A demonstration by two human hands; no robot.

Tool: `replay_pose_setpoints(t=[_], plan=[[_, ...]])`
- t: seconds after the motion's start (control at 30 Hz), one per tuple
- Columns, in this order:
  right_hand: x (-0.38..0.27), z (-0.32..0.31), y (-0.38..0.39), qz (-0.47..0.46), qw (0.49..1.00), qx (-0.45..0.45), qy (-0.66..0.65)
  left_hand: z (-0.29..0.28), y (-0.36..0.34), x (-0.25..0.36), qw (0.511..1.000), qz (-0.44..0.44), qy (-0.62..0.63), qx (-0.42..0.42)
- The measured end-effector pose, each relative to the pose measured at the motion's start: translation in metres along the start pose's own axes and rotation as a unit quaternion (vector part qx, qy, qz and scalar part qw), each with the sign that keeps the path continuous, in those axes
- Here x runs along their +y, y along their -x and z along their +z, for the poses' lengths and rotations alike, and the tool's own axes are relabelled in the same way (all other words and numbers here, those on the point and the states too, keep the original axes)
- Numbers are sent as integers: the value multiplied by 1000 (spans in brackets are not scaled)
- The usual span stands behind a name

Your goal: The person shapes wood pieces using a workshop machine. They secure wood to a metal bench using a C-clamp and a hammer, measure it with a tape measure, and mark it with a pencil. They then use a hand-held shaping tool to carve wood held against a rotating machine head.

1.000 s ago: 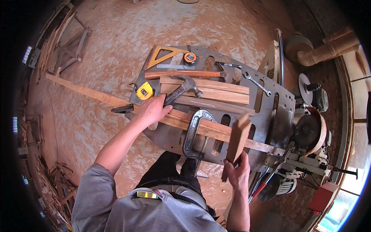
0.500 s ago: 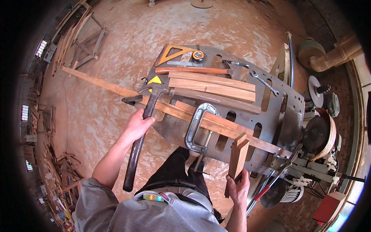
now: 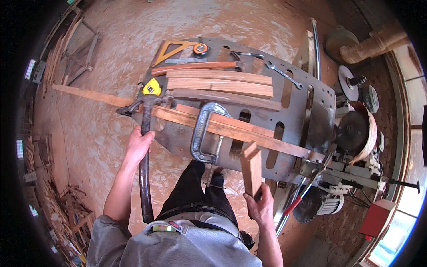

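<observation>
Left hand point(image 3: 138, 146) grips hammer point(image 3: 144, 169) | right hand point(image 3: 261, 205) grips block point(image 3: 251, 168) | clamp point(image 3: 203, 133) between

The counter point(image 3: 307, 111) is a grey steel machine table with elongated slots, standing on a sawdust-covered floor point(image 3: 102, 147). Along its far edge lie a yellow triangular square point(image 3: 171, 49), an orange tape measure point(image 3: 201, 49) and a wrench point(image 3: 284, 75). Three wooden boards point(image 3: 220, 84) lie side by side near the middle, with a yellow tape measure point(image 3: 152, 86) at the left corner. A long wooden strip point(image 3: 231, 129) crosses the near edge, overhanging to the left, fixed by a grey C-clamp point(image 3: 202, 133).
</observation>
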State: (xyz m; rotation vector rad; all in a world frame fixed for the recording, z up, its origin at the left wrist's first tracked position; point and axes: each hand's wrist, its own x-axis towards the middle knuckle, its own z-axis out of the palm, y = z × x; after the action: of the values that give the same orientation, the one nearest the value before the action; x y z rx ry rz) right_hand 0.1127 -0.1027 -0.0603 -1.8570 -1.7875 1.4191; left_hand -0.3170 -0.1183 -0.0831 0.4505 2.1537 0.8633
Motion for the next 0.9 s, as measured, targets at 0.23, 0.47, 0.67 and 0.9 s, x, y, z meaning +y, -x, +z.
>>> replay_pose_setpoints(t=[0.23, 0.47, 0.67, 0.9], plan=[[13, 9, 3, -50, 998, -35, 16, 19, -2, 2, 998, -1, -6, -55], [13, 7, -3, -91, 993, -35, 62, 19, -15, 7, 999, 0, -33, -1], [19, -2, -13, -109, 992, -37, 56, 22, -12, 20, 998, 4, -46, -52], [20, -3, -22, -97, 993, -43, 47, 33, -13, 19, 997, -6, -57, -41]])
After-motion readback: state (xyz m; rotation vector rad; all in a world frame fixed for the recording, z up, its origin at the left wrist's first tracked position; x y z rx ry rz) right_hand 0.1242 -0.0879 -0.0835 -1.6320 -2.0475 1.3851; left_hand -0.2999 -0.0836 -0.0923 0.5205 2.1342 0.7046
